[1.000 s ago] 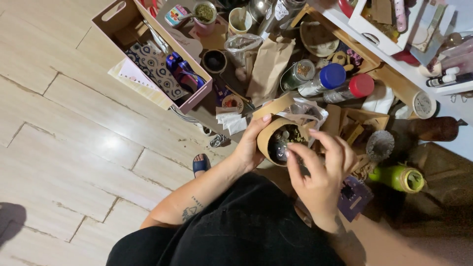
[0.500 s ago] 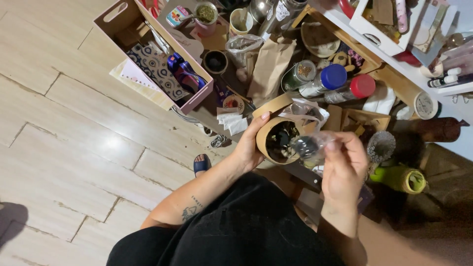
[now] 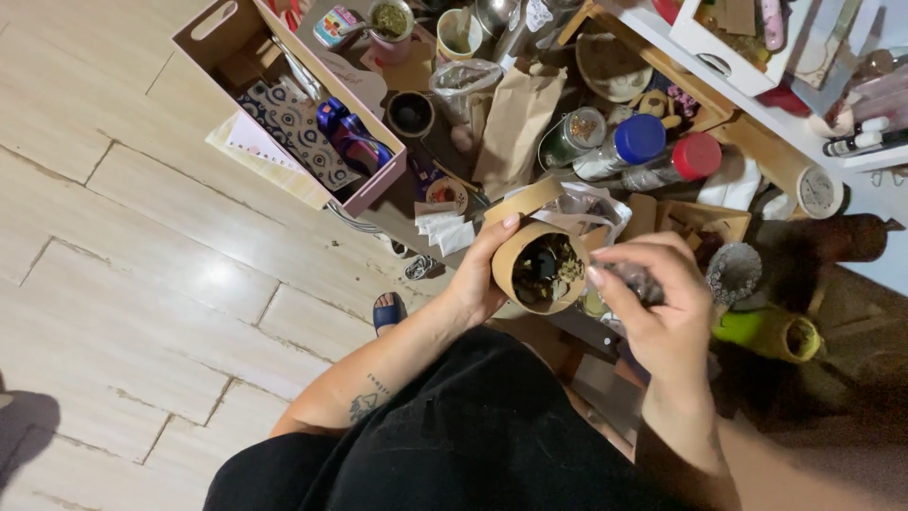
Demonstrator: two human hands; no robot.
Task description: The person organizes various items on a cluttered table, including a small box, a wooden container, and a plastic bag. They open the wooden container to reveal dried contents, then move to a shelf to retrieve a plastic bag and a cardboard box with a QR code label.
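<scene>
Pale wood floor (image 3: 142, 237) runs under a crowd of jars, paper bags and boxes, with a blue-capped bottle (image 3: 624, 144) and a red-capped one (image 3: 683, 161) lying side by side near a brown bag (image 3: 515, 118), and a pink box (image 3: 312, 114) off to the left.

The left hand (image 3: 482, 274) cups a round cardboard tub (image 3: 537, 270), fingers wrapped around its wall, the open mouth tilted toward the camera and showing dark dried bits inside. The right hand (image 3: 657, 312) hovers just beside the tub's rim, its fingers (image 3: 615, 276) curled nearly closed around something small and dark; what it is cannot be told.

By the look of it, the step in hand is shifting contents between that hand and the tub. A next move would call for keeping the tub steady and level while the pinch works directly over the opening, since loose bits could scatter into the clutter below.
</scene>
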